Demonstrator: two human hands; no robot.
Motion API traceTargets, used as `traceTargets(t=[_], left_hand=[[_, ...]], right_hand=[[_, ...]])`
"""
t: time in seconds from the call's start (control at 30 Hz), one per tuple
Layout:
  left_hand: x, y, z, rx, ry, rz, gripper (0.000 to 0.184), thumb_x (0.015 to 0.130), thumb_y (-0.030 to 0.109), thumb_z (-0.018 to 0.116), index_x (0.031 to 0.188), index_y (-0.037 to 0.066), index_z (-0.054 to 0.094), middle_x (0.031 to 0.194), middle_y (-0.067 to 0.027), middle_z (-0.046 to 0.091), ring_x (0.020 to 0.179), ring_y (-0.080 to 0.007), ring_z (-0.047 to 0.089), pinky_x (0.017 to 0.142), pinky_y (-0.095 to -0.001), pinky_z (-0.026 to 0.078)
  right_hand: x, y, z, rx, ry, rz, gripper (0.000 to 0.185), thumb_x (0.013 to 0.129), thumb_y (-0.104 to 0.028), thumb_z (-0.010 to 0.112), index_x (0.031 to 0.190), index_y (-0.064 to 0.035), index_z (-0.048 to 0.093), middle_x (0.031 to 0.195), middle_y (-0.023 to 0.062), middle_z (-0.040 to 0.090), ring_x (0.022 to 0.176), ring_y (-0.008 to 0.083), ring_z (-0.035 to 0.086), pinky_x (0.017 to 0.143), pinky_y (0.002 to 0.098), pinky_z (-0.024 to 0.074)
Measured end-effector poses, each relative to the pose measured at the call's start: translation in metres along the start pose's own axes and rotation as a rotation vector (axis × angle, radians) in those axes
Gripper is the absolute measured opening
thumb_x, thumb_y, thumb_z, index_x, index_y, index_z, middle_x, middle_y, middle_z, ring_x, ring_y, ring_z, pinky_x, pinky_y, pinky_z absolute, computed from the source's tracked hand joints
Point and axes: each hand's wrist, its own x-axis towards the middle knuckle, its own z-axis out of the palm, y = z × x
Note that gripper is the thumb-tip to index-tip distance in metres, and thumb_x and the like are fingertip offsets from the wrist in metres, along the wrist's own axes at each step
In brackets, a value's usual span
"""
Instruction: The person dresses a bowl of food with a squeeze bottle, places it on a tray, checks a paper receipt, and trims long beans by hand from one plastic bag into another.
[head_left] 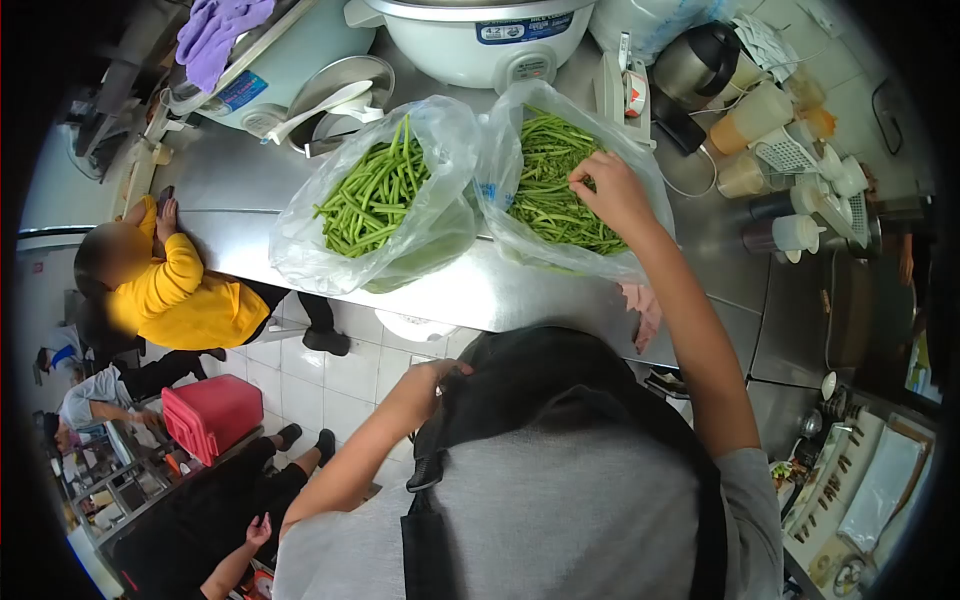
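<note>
My right hand [611,192] is over the right plastic bag [640,225], thumb and forefinger pinched together just at the greens. Whatever lies between those fingertips is too small to make out. Thin green vegetable stems [545,190], some with fine curly ends, fill this bag. Beside it stands another open plastic bag [300,235], holding thicker cut green stems that look like green beans [375,195]. Down at my waist, my left hand [432,376] rests against the edge of my black apron [530,375]; its fingers are mostly hidden.
Behind the bags stand a large rice cooker [480,50] and a metal bowl [345,85] with white spoons. Bottles, a jug [697,60] and a cable occupy the right. A person in yellow [190,295] leans at the steel counter [230,240]. A red cooler [212,415] sits further left.
</note>
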Motion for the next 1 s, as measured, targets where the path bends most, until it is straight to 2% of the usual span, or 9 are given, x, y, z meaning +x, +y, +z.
traceTargets(t=[0.07, 0.17, 0.23, 0.4, 0.57, 0.67, 0.8, 0.87, 1.0], left_hand=[[-0.009, 0.027, -0.024, -0.068, -0.132, 0.114, 0.053, 0.073, -0.016, 0.057, 0.122, 0.003, 0.060, 0.107, -0.0140, 0.068, 0.101, -0.0238, 0.064, 0.086, -0.0327, 0.049], [-0.006, 0.025, -0.027, -0.072, -0.188, 0.081, 0.056, 0.071, -0.016, 0.055, 0.123, 0.002, 0.058, 0.104, -0.0141, 0.067, 0.098, -0.0233, 0.062, 0.087, -0.0321, 0.048], [0.010, -0.014, -0.013, -0.146, -0.183, 0.056, 0.054, 0.072, -0.012, 0.056, 0.123, 0.003, 0.057, 0.102, -0.0142, 0.066, 0.096, -0.0231, 0.061, 0.085, -0.0316, 0.048], [0.023, -0.033, -0.001, -0.121, -0.174, 0.024, 0.044, 0.077, 0.001, 0.057, 0.121, 0.002, 0.057, 0.100, -0.0136, 0.064, 0.095, -0.0241, 0.061, 0.085, -0.0315, 0.047], [-0.009, 0.043, -0.023, -0.088, -0.191, -0.032, 0.039, 0.088, 0.022, 0.060, 0.120, 0.001, 0.058, 0.102, -0.0128, 0.065, 0.097, -0.0237, 0.062, 0.089, -0.0312, 0.046], [0.000, 0.026, -0.009, -0.100, -0.029, -0.086, 0.046, 0.092, 0.039, 0.058, 0.118, 0.001, 0.059, 0.107, -0.0123, 0.066, 0.096, -0.0235, 0.062, 0.088, -0.0320, 0.047], [0.009, 0.033, -0.005, 0.046, -0.080, -0.163, 0.038, 0.096, 0.028, 0.052, 0.124, 0.003, 0.056, 0.112, -0.0176, 0.066, 0.103, -0.0278, 0.063, 0.091, -0.0377, 0.047], [-0.004, 0.061, -0.018, 0.236, -0.224, -0.117, 0.041, 0.091, 0.031, 0.056, 0.118, 0.000, 0.060, 0.114, -0.0178, 0.066, 0.106, -0.0304, 0.063, 0.091, -0.0360, 0.048], [-0.022, 0.137, -0.067, 0.320, -0.378, 0.116, 0.044, 0.080, 0.011, 0.066, 0.122, 0.003, 0.059, 0.114, -0.0194, 0.065, 0.108, -0.0344, 0.061, 0.092, -0.0391, 0.048]], right_hand=[[-0.002, -0.005, -0.002, 0.023, -0.003, 0.016, 0.009, 0.079, -0.014, 0.071, 0.083, -0.0065, 0.069, 0.086, 0.0086, 0.065, 0.092, 0.0304, 0.059, 0.081, 0.0413, 0.0491], [-0.011, -0.003, -0.003, 0.098, -0.007, 0.059, 0.010, 0.079, -0.015, 0.071, 0.084, -0.0059, 0.070, 0.086, 0.0089, 0.065, 0.090, 0.0297, 0.060, 0.078, 0.0407, 0.0493], [-0.015, -0.002, -0.004, 0.163, -0.005, 0.089, 0.011, 0.079, -0.015, 0.072, 0.085, -0.0057, 0.070, 0.086, 0.0089, 0.065, 0.088, 0.0290, 0.060, 0.077, 0.0400, 0.0494], [-0.024, 0.002, -0.002, 0.215, 0.030, 0.111, 0.012, 0.079, -0.016, 0.072, 0.084, -0.0054, 0.070, 0.083, 0.0087, 0.065, 0.083, 0.0268, 0.061, 0.074, 0.0386, 0.0496], [-0.028, 0.003, -0.004, 0.256, 0.065, 0.130, 0.013, 0.080, -0.016, 0.073, 0.086, -0.0047, 0.070, 0.082, 0.0081, 0.066, 0.079, 0.0237, 0.062, 0.072, 0.0356, 0.0504], [-0.027, 0.000, -0.010, 0.291, 0.113, 0.163, 0.014, 0.081, -0.016, 0.073, 0.088, -0.0042, 0.070, 0.081, 0.0082, 0.066, 0.076, 0.0214, 0.063, 0.070, 0.0332, 0.0508], [-0.028, 0.001, -0.002, 0.459, 0.125, 0.258, 0.015, 0.083, -0.016, 0.073, 0.090, -0.0035, 0.070, 0.082, 0.0088, 0.067, 0.069, 0.0188, 0.063, 0.065, 0.0303, 0.0509], [-0.033, -0.001, -0.004, 0.504, 0.118, 0.297, 0.015, 0.083, -0.016, 0.073, 0.090, -0.0032, 0.070, 0.082, 0.0087, 0.067, 0.067, 0.0179, 0.063, 0.063, 0.0296, 0.0507], [-0.045, -0.010, -0.017, 0.382, 0.113, 0.218, 0.014, 0.081, -0.014, 0.075, 0.088, -0.0031, 0.069, 0.077, 0.0056, 0.064, 0.063, 0.0145, 0.058, 0.060, 0.0276, 0.0480]])
